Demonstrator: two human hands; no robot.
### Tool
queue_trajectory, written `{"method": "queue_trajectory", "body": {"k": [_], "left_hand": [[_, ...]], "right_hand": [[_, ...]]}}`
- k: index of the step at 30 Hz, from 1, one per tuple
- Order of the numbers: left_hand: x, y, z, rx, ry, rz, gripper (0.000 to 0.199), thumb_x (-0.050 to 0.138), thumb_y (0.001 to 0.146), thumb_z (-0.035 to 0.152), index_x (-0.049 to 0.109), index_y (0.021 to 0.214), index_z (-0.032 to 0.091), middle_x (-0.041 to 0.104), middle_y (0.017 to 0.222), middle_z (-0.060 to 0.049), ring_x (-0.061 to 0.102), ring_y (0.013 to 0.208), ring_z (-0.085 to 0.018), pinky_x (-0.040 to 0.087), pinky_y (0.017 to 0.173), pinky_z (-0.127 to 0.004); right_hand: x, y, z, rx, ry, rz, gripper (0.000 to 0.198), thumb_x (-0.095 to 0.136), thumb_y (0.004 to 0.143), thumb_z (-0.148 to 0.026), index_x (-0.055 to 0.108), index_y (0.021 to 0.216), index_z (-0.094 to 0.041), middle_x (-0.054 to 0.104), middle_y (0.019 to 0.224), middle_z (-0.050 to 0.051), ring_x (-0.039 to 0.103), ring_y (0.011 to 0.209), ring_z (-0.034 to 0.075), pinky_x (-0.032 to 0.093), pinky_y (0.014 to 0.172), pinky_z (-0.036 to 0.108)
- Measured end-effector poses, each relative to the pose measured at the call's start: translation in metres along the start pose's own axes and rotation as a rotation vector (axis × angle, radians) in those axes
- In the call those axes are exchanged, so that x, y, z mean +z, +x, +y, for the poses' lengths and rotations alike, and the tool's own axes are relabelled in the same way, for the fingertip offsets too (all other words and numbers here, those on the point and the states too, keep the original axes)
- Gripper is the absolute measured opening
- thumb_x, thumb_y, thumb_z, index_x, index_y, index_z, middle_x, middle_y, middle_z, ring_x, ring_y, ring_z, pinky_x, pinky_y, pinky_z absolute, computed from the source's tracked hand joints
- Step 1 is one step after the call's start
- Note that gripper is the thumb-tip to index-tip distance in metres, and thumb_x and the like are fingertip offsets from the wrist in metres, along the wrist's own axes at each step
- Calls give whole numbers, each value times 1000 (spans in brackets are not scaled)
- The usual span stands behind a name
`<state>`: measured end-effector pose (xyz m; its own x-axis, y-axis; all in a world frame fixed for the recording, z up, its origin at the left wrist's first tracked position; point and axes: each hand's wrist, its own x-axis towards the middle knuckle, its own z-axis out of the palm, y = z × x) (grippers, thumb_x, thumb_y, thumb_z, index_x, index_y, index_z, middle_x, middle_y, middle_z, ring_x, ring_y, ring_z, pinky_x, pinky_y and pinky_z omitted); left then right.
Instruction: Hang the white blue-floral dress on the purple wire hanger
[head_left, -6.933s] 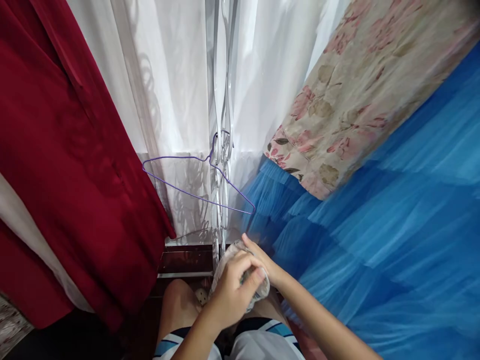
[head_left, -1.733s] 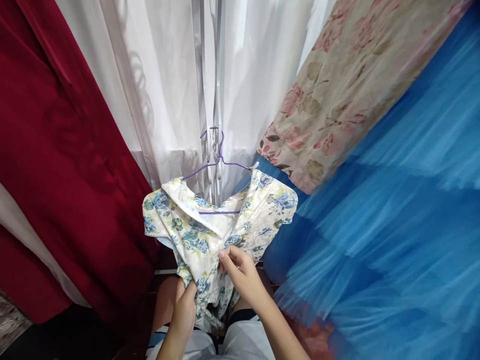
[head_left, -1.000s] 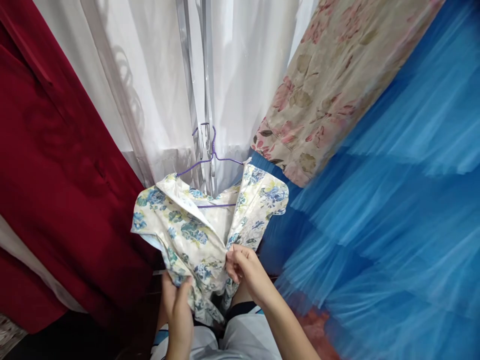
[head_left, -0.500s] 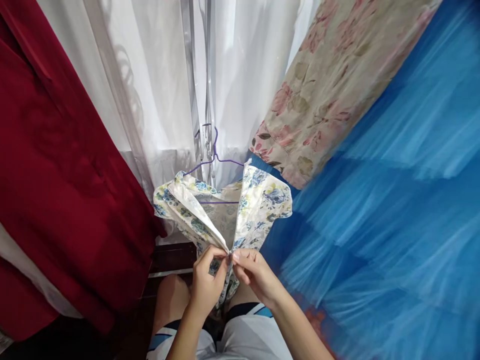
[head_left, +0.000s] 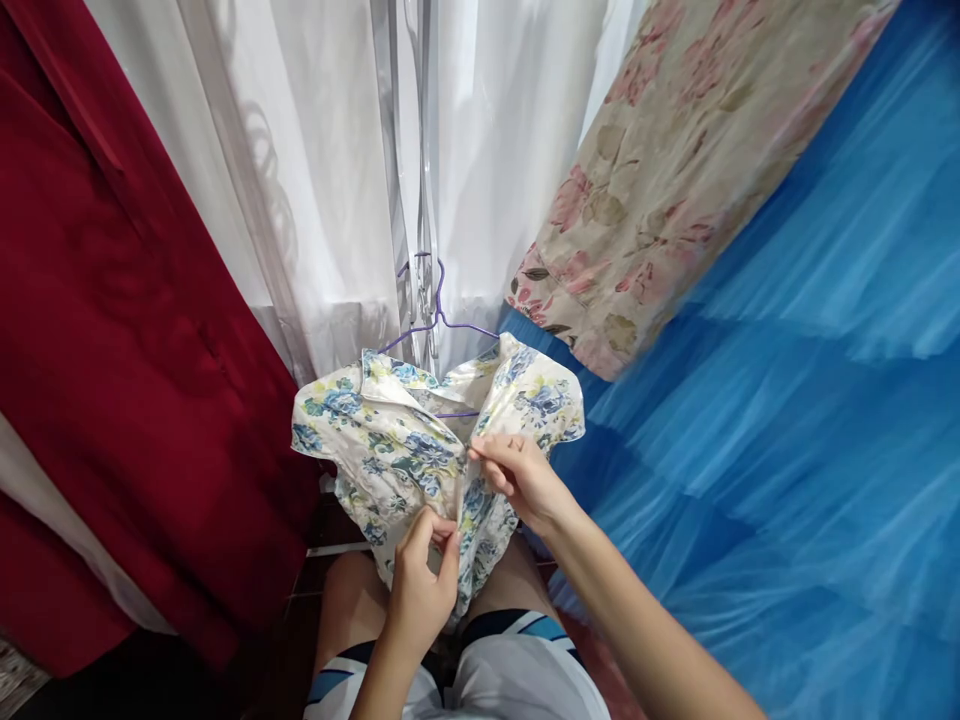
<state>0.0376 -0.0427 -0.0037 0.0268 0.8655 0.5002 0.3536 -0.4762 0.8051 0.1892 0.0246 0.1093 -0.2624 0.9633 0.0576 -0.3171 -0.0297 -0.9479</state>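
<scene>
A white blouse with blue and yellow-green flowers (head_left: 405, 440) hangs on a purple hanger (head_left: 440, 300) in front of me. Its neck is open in a V, and below that its two front edges meet along what looks like a zipper. My right hand (head_left: 517, 475) is closed in a pinch at the bottom of the V; the small part between thumb and finger is covered. Lower down, my left hand (head_left: 427, 570) pinches the blouse's front edge. The lower end of the blouse lies between my thighs, partly hidden.
White curtains (head_left: 322, 150) hang behind the hanger. Red cloth (head_left: 150, 350) fills the left side. A beige cloth with pink flowers (head_left: 630, 210) and layered blue tulle (head_left: 787, 400) hang at the right.
My right hand has moved up along the blouse's front, and the V has closed up to it. My left hand has dropped slightly, so the hands are now apart.
</scene>
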Motion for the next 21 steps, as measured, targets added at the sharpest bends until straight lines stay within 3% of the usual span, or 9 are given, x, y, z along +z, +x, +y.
{"method": "queue_trajectory", "body": {"k": [5, 11, 17, 21], "left_hand": [[15, -5, -18, -69, -38, 71, 8, 52, 96, 24, 52, 90, 19, 56, 82, -3, 59, 79, -16, 49, 75, -27], [17, -5, -28, -87, -35, 39, 9, 51, 96, 26, 51, 89, 19, 57, 82, -3, 60, 77, -17, 49, 74, -28], [29, -18, -26, -118, -5, -51, 9, 52, 95, 25, 53, 88, 20, 61, 81, -3, 62, 77, -17, 49, 73, -28], [10, 19, -3, -4, 5, -1, 3, 57, 93, 23, 57, 94, 21, 63, 90, -4, 62, 87, -18, 49, 81, -30]], "right_hand": [[29, 36, -30, -145, -126, 30, 27, 71, 74, -36, 67, 59, -14, 54, 42, -2, 29, 35, 5, 16, 38, 25], [38, 64, -53, -75, 21, 9, 20, 73, 68, -29, 67, 61, -11, 51, 45, -3, 29, 37, 3, 14, 39, 23], [37, 63, -76, -209, 31, 10, 18, 70, 73, -28, 67, 66, -11, 48, 45, -5, 27, 39, 4, 14, 40, 25], [38, 51, -69, -253, -69, -1, 18, 66, 78, -31, 64, 69, -16, 52, 48, -4, 32, 40, 6, 17, 41, 24]]}}
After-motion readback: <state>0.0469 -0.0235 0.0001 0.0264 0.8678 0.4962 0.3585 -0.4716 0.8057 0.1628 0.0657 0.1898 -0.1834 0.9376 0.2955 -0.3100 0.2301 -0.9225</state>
